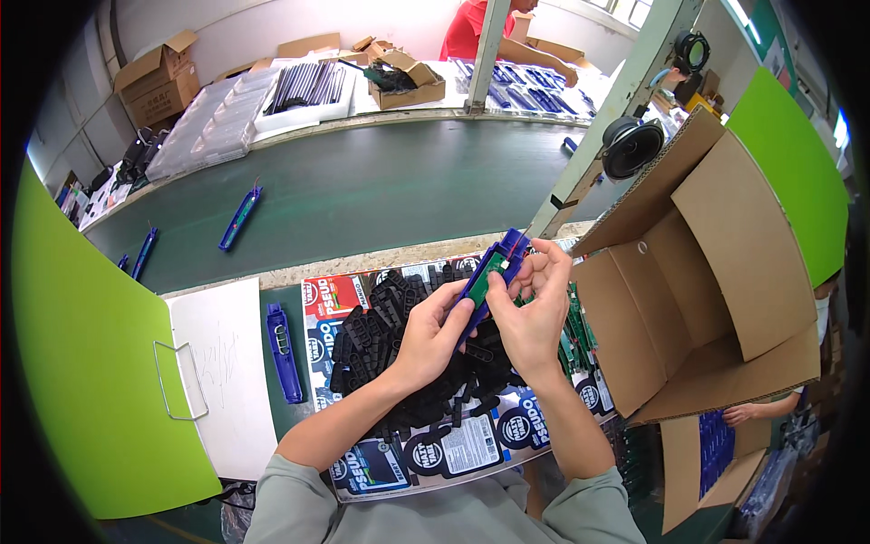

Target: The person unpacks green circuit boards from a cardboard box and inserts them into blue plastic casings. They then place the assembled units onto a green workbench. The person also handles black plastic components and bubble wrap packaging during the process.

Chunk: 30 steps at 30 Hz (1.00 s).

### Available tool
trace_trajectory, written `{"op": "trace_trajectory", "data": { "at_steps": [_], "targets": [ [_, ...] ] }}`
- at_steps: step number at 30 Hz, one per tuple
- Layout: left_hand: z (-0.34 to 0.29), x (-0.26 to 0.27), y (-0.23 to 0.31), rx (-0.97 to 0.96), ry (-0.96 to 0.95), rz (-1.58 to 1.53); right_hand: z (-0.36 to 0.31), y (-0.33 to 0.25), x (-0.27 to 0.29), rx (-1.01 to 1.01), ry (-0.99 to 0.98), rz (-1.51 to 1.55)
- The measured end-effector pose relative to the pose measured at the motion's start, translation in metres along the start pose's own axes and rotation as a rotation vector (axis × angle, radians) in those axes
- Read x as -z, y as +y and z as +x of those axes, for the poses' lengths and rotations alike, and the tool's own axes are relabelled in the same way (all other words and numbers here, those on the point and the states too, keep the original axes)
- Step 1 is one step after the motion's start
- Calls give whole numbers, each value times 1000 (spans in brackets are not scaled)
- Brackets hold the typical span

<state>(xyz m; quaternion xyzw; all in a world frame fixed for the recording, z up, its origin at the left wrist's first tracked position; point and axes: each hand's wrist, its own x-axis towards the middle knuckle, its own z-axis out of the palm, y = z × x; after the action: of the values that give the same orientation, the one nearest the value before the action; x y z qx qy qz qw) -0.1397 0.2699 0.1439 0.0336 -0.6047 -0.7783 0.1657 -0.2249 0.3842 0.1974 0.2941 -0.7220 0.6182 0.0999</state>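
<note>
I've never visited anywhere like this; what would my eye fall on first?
Probably the person's left hand and right hand at centre, holding a blue casing with a green circuit board inside. Beneath them lies a heap of small black parts. A large open cardboard box gapes at the right, beside a bright green panel.

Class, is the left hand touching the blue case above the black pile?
Touching. The head view shows the left hand gripping the blue case near its lower end, thumb against it.
</note>
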Motion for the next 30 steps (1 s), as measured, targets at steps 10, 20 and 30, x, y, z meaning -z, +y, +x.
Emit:
{"op": "trace_trajectory", "data": {
  "at_steps": [10, 20, 30],
  "targets": [
    [-1, -3, -3, 19, 92, 24, 5, 4, -2, -123, -110, 111],
    [69, 81, 10, -58, 307, 174, 1, 31, 26, 13, -251, -217],
    [177, 222, -40, 108, 584, 1023, -16, 53, -9, 339, -667, -464]
  ]
}}
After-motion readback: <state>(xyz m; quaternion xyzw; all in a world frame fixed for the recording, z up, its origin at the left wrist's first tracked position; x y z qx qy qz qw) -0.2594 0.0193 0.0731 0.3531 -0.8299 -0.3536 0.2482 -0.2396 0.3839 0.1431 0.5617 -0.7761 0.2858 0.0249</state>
